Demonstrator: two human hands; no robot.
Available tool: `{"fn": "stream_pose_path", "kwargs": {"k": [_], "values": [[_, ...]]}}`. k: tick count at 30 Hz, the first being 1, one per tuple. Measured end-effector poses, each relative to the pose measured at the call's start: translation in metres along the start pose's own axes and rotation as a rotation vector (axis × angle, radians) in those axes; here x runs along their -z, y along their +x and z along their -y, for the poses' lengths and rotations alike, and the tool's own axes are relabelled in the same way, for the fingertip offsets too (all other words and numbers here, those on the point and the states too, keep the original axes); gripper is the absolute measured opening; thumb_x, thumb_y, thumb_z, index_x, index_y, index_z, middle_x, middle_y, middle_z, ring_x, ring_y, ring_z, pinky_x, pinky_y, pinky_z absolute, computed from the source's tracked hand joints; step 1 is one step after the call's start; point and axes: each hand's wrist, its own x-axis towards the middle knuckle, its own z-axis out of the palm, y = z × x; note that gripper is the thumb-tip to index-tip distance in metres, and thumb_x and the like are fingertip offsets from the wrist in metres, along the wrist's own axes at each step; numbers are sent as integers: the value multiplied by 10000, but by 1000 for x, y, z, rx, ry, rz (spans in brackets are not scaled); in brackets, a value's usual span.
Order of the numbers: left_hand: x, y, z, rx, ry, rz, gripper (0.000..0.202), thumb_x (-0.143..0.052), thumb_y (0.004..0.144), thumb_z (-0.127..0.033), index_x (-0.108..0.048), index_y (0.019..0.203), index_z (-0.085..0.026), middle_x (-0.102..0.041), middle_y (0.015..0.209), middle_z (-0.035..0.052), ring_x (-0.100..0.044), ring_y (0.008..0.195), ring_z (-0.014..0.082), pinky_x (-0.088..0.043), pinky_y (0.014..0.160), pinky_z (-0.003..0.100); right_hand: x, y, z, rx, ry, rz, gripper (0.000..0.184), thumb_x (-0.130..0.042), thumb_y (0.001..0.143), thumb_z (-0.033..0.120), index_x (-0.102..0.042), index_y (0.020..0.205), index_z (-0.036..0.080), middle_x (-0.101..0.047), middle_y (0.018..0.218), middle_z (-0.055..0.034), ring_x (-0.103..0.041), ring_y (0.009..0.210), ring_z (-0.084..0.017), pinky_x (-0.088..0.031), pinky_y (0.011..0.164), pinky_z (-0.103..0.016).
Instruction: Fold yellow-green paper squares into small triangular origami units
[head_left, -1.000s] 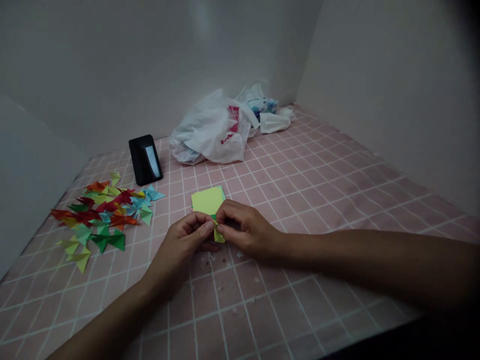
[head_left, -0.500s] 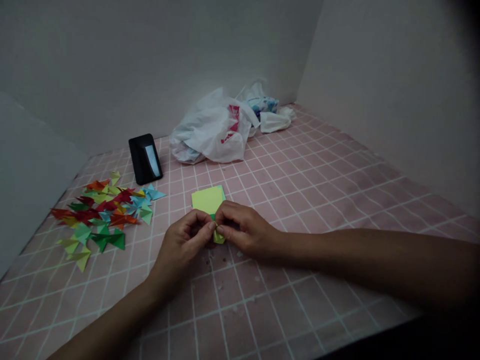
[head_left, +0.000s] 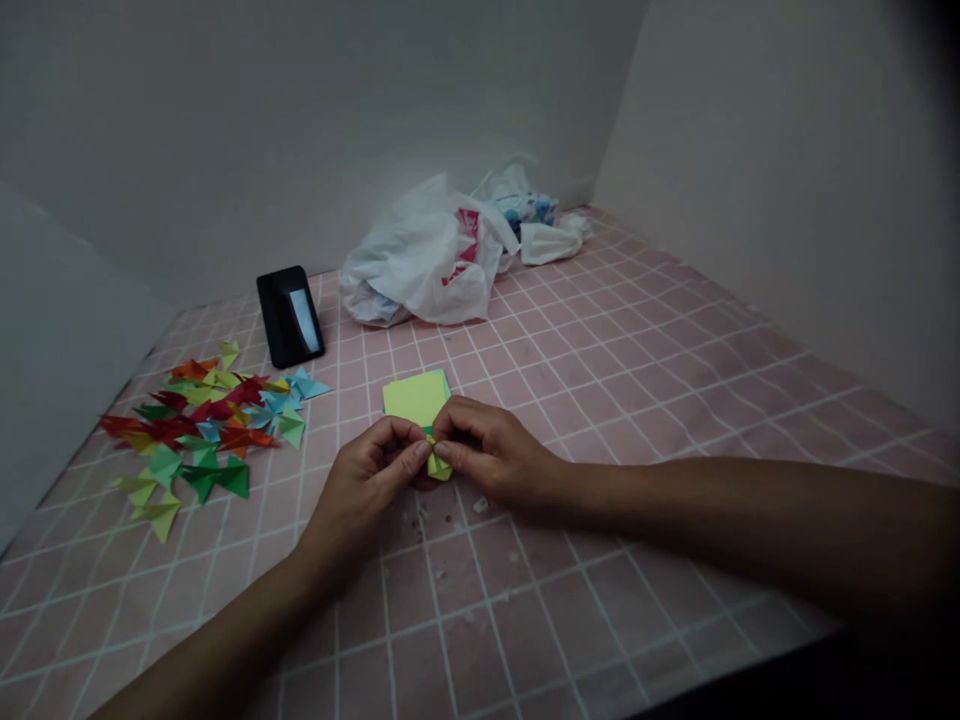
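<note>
A small folded piece of yellow paper (head_left: 439,467) is pinched between my two hands, partly covered by the fingers. My left hand (head_left: 381,462) grips its left side with thumb and forefinger. From the right, my right hand (head_left: 491,452) pinches the same paper, its fingertips almost touching the left ones. Just beyond the hands lies a stack of square paper sheets (head_left: 414,398), yellow on top with green edges showing beneath.
Many-coloured folded paper shapes (head_left: 202,415) lie piled at the left. Behind them a black phone-like device (head_left: 291,316) leans back. White plastic bags (head_left: 427,255) rest near the wall. Small scraps (head_left: 480,506) dot the pink checked cloth (head_left: 600,350).
Both hands have shifted very slightly while pinching the folded yellow paper, and a little more of its lower part shows. Everything else looks the same.
</note>
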Motion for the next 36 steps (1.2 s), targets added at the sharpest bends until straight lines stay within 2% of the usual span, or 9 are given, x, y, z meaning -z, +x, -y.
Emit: {"fn": "stream_pose_path", "kwargs": {"k": [4, 11, 19, 29, 36], "values": [[0, 0, -1, -41, 61, -21, 173, -724, 804, -321, -630, 797, -174, -629, 717, -29, -598, 641, 108, -494, 619, 224, 1, 1, 0, -12, 17, 10, 143, -577, 870, 122, -555, 738, 173, -585, 799, -14, -544, 762, -146, -422, 705, -283], [0, 0, -2, -32, 46, -130, 214, -741, 786, -355, -626, 808, -176, -638, 778, -17, -623, 692, 128, -538, 650, 249, 1, 3, -5, 98, -5, -33, 167, -613, 839, 89, -555, 715, 184, -604, 876, -32, -568, 878, -169, -447, 824, -326], [3, 1, 5, 0, -4, -24, 188, -739, 809, -329, -643, 826, -168, -652, 698, -14, -605, 638, 113, -504, 637, 238, 3, 4, -5, 53, 11, -56, 165, -581, 861, 91, -573, 725, 182, -602, 854, -33, -572, 853, -162, -454, 805, -321], [4, 3, 2, -6, 77, -28, 190, -734, 796, -334, -633, 777, -174, -643, 674, -16, -592, 609, 118, -473, 614, 247, 3, 4, -7, 54, -3, -46, 168, -578, 861, 84, -562, 730, 188, -608, 878, -33, -578, 884, -167, -461, 836, -335], [9, 6, 2, -24, 122, 11, 171, -727, 785, -310, -623, 769, -176, -658, 669, -10, -574, 609, 119, -423, 591, 234, 2, 4, -8, 52, 2, -64, 171, -585, 856, 81, -553, 723, 184, -601, 881, -38, -570, 881, -171, -454, 834, -336]]}}
